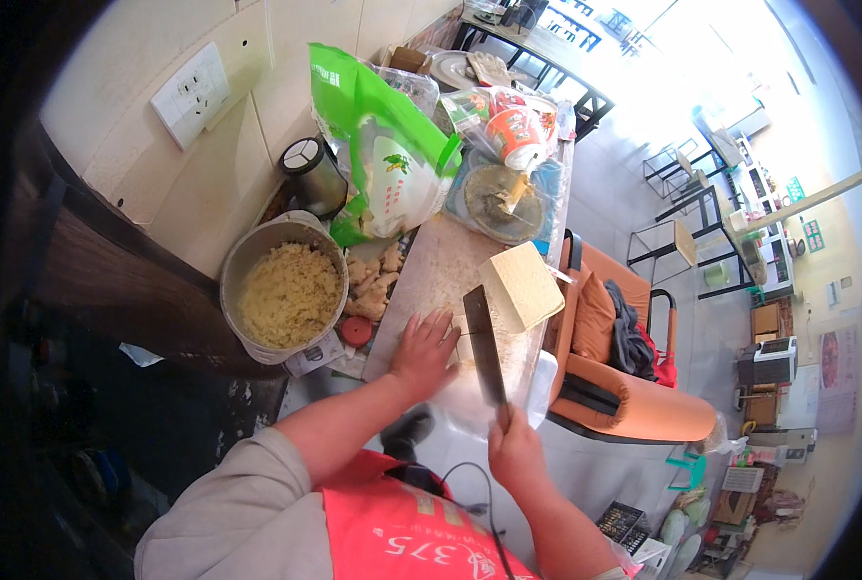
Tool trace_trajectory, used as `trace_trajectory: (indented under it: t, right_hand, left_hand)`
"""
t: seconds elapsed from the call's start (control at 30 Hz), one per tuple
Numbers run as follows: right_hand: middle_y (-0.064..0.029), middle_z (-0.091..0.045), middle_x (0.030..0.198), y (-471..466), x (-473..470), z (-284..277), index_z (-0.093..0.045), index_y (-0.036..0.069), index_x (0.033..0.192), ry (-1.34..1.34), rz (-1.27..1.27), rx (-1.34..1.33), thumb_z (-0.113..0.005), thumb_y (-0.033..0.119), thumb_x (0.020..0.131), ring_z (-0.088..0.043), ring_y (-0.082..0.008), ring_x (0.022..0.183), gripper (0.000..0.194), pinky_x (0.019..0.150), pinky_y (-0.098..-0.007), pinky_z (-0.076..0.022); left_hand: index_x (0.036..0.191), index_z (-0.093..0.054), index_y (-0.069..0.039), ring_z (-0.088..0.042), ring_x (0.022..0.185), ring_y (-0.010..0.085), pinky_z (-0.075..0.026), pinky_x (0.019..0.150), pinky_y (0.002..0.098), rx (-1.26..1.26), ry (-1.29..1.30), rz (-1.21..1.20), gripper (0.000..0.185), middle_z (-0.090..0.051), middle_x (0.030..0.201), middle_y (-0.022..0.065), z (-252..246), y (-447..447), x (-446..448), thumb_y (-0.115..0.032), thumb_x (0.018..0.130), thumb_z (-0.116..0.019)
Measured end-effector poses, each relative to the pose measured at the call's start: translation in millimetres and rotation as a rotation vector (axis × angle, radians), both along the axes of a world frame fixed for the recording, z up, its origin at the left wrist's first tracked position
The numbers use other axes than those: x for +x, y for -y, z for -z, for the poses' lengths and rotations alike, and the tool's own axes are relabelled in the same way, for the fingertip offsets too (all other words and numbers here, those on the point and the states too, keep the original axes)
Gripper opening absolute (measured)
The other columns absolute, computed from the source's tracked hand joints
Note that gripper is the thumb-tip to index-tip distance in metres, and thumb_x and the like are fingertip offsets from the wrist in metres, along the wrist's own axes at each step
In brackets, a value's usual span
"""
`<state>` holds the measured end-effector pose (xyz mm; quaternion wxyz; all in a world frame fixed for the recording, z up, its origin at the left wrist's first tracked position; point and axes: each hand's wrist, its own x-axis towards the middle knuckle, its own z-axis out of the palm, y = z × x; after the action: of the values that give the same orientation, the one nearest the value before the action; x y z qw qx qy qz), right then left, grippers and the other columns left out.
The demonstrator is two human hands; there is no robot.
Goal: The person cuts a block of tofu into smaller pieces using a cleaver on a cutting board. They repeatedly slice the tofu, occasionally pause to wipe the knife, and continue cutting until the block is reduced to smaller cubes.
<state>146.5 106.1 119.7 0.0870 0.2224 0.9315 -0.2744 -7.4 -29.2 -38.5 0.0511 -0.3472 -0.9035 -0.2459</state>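
My right hand [516,446] grips the handle of a cleaver [486,348], its dark blade held on edge above the cutting board [431,279]. My left hand [423,355] lies palm down near the board's left side, fingers extended and slightly apart. Between its fingertips and the blade is a pale slab [464,341], possibly a cut piece; whether the fingers press on it is unclear. A large pale-yellow block [523,286], which looks like firm tofu, sits just beyond the blade on the right. A translucent plastic tub [543,388] is at the board's near edge.
Left of the board are a metal pot [230,290] of yellowish crumbly food [291,293], ginger roots [373,286] and a red cap [356,331]. Behind stand a green plastic bag [394,159], a dark canister [315,177] and a bowl [503,206]. An orange armchair [641,399] is at right.
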Motion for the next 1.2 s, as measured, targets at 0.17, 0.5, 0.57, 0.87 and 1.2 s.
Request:
trace_trajectory:
  t: [0.17,0.5,0.57,0.87,1.2]
  right_hand:
    - [-0.0313,-0.067,0.100,-8,2,12,-0.052,0.002,0.122,-0.009,-0.056,-0.005,-0.056,0.022,0.102,-0.064,-0.0529,0.095,0.029,0.083,-0.0597,-0.0504]
    - [-0.0372,-0.063,0.097,-13,12,90,-0.043,0.003,0.129,0.012,-0.037,-0.056,-0.053,0.012,0.099,-0.060,-0.0584,0.086,0.033,0.075,-0.0657,-0.0459]
    - [-0.0369,-0.063,0.098,-13,17,94,-0.043,0.002,0.129,-0.016,-0.055,-0.064,-0.053,0.012,0.099,-0.060,-0.0578,0.085,0.033,0.075,-0.0655,-0.0459]
    - [-0.0276,-0.069,0.100,-10,16,68,-0.056,0.006,0.119,-0.043,-0.011,-0.020,-0.059,0.024,0.100,-0.066,-0.0507,0.092,0.027,0.081,-0.0586,-0.0515]
    - [-0.0279,-0.068,0.100,-18,7,5,-0.054,0.004,0.123,-0.062,0.010,-0.016,-0.060,0.019,0.099,-0.065,-0.0513,0.093,0.029,0.081,-0.0575,-0.0521]
  left_hand:
    - [0.139,-0.061,-0.008,-0.035,0.150,0.0332,-0.018,0.124,0.0557,-0.060,0.065,0.008,0.063,-0.045,0.157,0.0173,1,-3,-2,-0.045,0.087,-0.068]
    - [0.131,-0.065,-0.004,-0.045,0.140,0.0371,-0.027,0.120,0.0558,-0.002,-0.005,0.025,0.062,-0.054,0.146,0.0212,-14,-8,-3,-0.039,0.080,-0.076]
    - [0.130,-0.065,-0.003,-0.046,0.140,0.0372,-0.029,0.120,0.0551,0.012,-0.021,0.043,0.063,-0.055,0.144,0.0217,-13,-9,-2,-0.039,0.080,-0.076]
    - [0.130,-0.065,-0.001,-0.046,0.140,0.0371,-0.031,0.119,0.0516,0.055,-0.048,0.078,0.059,-0.056,0.144,0.0215,-5,-12,-5,-0.036,0.083,-0.073]
    - [0.124,-0.067,-0.002,-0.044,0.141,0.0384,-0.030,0.120,0.0522,0.062,-0.054,0.072,0.050,-0.054,0.145,0.0221,-9,-18,-4,-0.031,0.083,-0.072]
